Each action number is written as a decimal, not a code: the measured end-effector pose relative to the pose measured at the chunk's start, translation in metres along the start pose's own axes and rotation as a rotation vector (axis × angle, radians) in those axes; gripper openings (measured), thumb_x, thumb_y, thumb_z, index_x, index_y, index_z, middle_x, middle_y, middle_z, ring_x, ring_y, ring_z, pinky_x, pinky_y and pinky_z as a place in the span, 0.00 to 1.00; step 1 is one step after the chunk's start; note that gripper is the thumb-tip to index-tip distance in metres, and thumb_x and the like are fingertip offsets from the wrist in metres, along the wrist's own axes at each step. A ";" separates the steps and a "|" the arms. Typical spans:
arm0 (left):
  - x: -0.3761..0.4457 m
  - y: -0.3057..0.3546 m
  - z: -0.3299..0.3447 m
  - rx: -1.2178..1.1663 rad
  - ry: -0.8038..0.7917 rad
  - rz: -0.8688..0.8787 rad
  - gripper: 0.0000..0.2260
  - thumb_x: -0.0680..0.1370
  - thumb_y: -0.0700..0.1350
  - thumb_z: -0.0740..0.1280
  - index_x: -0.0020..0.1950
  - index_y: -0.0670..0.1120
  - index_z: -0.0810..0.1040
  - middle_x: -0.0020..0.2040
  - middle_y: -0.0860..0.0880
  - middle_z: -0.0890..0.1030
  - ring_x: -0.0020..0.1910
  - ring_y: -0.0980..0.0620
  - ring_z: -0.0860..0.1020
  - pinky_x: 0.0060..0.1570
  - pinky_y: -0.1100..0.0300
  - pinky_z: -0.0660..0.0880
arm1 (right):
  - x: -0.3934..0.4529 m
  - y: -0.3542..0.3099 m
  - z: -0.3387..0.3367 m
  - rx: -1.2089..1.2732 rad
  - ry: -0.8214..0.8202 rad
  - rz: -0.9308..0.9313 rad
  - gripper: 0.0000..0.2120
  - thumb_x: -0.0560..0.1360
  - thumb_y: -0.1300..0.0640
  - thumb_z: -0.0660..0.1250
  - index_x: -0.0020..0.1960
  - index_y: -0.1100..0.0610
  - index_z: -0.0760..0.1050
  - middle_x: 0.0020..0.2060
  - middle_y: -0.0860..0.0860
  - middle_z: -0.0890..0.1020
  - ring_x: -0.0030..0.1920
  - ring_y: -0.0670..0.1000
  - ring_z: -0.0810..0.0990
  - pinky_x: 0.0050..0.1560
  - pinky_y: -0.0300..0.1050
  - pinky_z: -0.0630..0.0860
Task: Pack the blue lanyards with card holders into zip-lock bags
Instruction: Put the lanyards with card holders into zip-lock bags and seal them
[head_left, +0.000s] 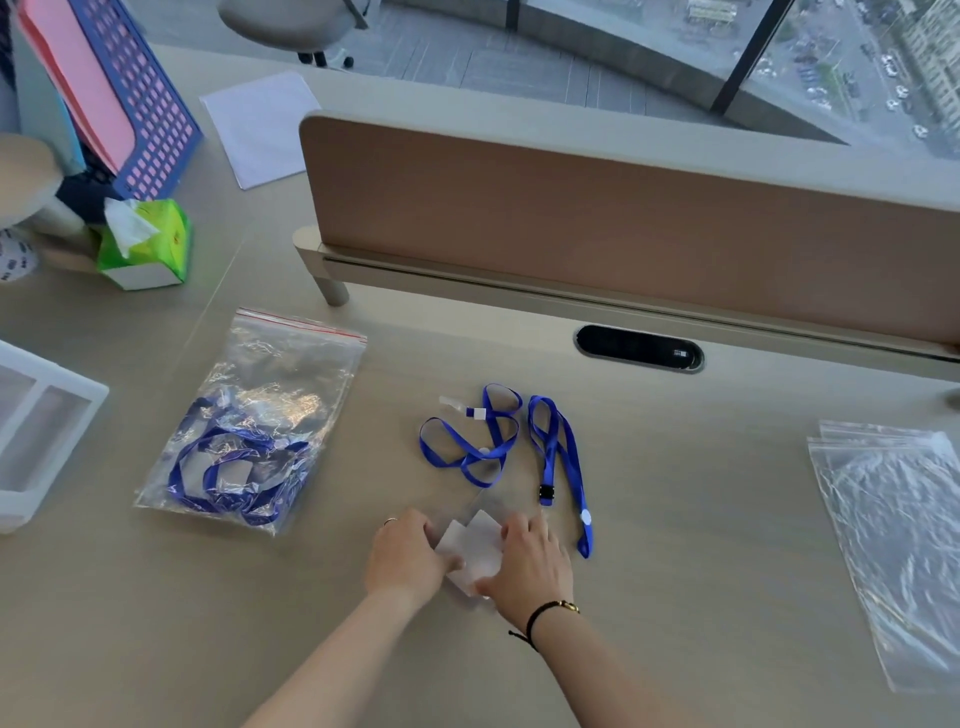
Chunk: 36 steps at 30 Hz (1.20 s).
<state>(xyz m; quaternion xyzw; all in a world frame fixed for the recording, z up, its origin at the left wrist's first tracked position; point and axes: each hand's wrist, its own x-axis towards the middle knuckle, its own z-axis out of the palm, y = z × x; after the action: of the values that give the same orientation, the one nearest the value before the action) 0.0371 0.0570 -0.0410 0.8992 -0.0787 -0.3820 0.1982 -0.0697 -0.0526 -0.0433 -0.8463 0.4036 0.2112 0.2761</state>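
At the near edge of the pale wooden tabletop (675, 597) I see both hands close together on a clear plastic card holder with a white paper insert (475, 553). The left hand (408, 558) holds its left side, with the thumb lying on top and the fingers curled around the edge. The right hand (530, 564) grips the right side in the same way, the thumb pressing the lower corner. The holder lies flat or nearly flat on the tabletop; I cannot tell which.

Just beyond the hands lie two loose blue fabric lanyards. One coiled blue lanyard with a white clip (480, 441) is in loops, and a second long blue lanyard with a black buckle (563, 462) stretches beside it on the right, its lower end near the right hand.

To the left, apart from the hands, a filled clear zip-lock bag with a red seal line (275, 395) lies flat with blue lanyards and card holders inside. On the far right a stack of empty clear zip-lock bags (893, 535) rests on the tabletop.

Further back stands a brown desk divider panel (623, 223), and at far left a green tissue box (150, 244).
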 end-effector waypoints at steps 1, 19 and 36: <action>0.000 0.000 -0.001 -0.032 0.004 0.027 0.17 0.66 0.49 0.79 0.43 0.49 0.72 0.45 0.51 0.75 0.43 0.51 0.75 0.38 0.58 0.69 | 0.001 0.001 -0.003 0.026 -0.019 -0.005 0.29 0.64 0.42 0.78 0.57 0.51 0.68 0.54 0.47 0.72 0.52 0.50 0.76 0.52 0.41 0.75; -0.032 0.049 -0.021 -0.972 -0.198 -0.126 0.05 0.80 0.41 0.68 0.51 0.41 0.82 0.40 0.46 0.85 0.36 0.50 0.81 0.34 0.60 0.75 | 0.023 0.062 -0.058 0.331 0.185 0.317 0.15 0.74 0.42 0.62 0.44 0.55 0.72 0.44 0.49 0.77 0.39 0.54 0.77 0.38 0.47 0.74; -0.043 0.054 -0.024 -1.037 -0.253 -0.219 0.06 0.83 0.39 0.63 0.58 0.43 0.77 0.47 0.41 0.85 0.41 0.43 0.82 0.36 0.54 0.77 | 0.045 0.049 -0.054 0.439 0.143 0.180 0.08 0.72 0.65 0.60 0.35 0.58 0.68 0.31 0.52 0.73 0.34 0.56 0.69 0.31 0.44 0.65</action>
<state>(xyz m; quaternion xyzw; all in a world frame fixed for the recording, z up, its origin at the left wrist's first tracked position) 0.0255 0.0279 0.0247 0.6336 0.1908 -0.4942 0.5638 -0.0754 -0.1380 -0.0435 -0.7395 0.5322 0.0821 0.4040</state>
